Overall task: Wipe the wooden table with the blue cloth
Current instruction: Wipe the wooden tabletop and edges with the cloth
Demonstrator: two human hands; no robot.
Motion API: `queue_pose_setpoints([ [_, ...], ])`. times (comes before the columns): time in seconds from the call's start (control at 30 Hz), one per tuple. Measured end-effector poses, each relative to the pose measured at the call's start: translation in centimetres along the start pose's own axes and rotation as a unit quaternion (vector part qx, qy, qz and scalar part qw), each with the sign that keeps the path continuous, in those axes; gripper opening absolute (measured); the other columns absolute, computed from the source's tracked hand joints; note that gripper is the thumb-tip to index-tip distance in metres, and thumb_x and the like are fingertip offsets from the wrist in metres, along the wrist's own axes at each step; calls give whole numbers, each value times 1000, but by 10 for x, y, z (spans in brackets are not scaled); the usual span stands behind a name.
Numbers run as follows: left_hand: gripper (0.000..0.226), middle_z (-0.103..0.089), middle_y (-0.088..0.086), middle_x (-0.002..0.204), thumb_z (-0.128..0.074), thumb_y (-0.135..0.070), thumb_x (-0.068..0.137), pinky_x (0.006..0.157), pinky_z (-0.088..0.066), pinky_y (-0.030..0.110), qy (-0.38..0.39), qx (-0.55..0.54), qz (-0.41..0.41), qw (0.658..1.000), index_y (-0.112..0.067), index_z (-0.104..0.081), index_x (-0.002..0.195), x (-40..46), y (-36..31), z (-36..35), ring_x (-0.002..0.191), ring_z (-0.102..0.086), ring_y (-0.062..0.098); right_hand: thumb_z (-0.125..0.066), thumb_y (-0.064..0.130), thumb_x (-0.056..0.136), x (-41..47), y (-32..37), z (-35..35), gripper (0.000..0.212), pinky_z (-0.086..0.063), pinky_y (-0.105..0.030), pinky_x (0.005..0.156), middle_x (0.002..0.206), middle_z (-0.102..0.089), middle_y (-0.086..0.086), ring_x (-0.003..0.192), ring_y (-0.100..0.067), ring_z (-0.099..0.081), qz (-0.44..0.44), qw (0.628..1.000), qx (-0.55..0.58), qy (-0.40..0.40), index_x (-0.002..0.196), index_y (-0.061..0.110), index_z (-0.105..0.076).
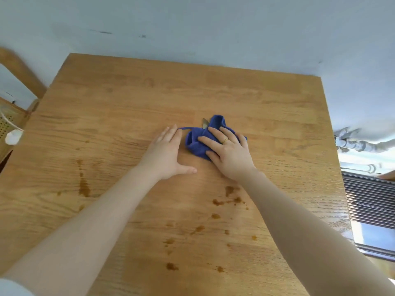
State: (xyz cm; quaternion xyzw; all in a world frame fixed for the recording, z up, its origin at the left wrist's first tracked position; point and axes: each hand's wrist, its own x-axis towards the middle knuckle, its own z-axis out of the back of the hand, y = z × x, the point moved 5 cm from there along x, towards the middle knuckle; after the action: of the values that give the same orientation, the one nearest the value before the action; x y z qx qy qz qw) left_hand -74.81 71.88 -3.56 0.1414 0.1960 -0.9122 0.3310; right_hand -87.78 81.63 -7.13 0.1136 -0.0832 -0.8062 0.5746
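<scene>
**Blue cloth pressed flat on desk, stains unwiped**

The blue cloth (197,142) is seen bunched near the middle of the wooden desk (128,103). It is pressed down by the right hand (227,152), fingers spread flat on top, a ring worn on one finger; nothing is gripped. The left hand (167,152) is laid open, palm down, on bare wood just beside the cloth's left edge. Brown stains (232,196) are scattered on the near part of the desk, below both hands. A wooden chair (23,75) is seen at the far left.
</scene>
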Motion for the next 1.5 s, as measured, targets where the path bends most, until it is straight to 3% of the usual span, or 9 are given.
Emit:
queue_pose_setpoints([
  [0.3,122,15,7,157,-62,-70,66,119,4,35,35,68,-54,996,-12,6,149,14,-25,-19,145,9,20,-34,42,97,-38,-115,29,41,-10,-48,111,153,-25,4,142,-22,-14,-314,945,20,-91,138,42,-33],
  [0.47,123,15,6,157,-64,-70,65,118,4,33,33,52,-55,997,-13,4,150,15,-25,-20,145,7,19,-32,40,97,-46,-116,29,43,-7,-50,112,155,-22,1,142,-25,-12,-387,917,23,-98,139,41,-30],
  [0.6,117,11,4,158,-63,-66,69,118,2,31,38,0,-61,997,-12,2,150,16,-22,-14,145,6,17,-34,39,96,-24,-74,23,43,-8,-51,111,155,-21,4,142,-24,-11,-331,940,23,-84,139,43,-30],
  [0.8,104,-10,-1,158,-68,-58,71,116,-11,30,-72,-24,-45,996,-14,-15,149,1,16,12,145,-10,16,-37,35,96,30,19,2,41,-4,-53,111,154,-25,2,142,-28,-14,-185,979,50,-66,137,42,-36],
  [0.97,122,3,3,159,-68,-66,63,118,-10,34,-12,17,29,999,-11,-4,150,-13,66,14,145,-2,21,-39,33,96,34,55,-12,42,-6,-55,110,153,-26,1,141,-29,-16,-82,996,30,-17,137,41,-38],
  [1.1,132,15,6,157,-67,-73,56,117,-3,35,21,49,46,998,-12,4,150,-14,90,16,145,6,22,-32,38,89,15,74,-21,43,-24,-59,102,145,-43,0,132,-33,-37,34,999,7,-2,129,38,-50],
  [1.2,137,18,8,156,-62,-79,52,117,2,35,30,83,34,996,-11,6,149,-10,100,16,145,10,22,-23,45,89,43,58,-14,48,-23,-54,103,149,-36,4,136,-28,-31,23,1000,-16,7,133,42,-43],
  [1.4,133,18,7,157,-63,-77,56,116,5,34,22,85,25,996,-13,8,149,-9,107,8,145,9,19,-35,39,97,98,32,-4,38,-14,-50,109,152,-29,4,140,-25,-20,-155,987,-11,-47,135,43,-39],
  [1.5,134,18,8,156,-65,-75,57,116,5,33,27,71,21,997,-11,9,149,-10,106,8,145,9,20,-30,41,94,78,45,-7,42,-20,-52,105,149,-34,2,137,-27,-27,-122,991,-24,-47,134,40,-42],
])
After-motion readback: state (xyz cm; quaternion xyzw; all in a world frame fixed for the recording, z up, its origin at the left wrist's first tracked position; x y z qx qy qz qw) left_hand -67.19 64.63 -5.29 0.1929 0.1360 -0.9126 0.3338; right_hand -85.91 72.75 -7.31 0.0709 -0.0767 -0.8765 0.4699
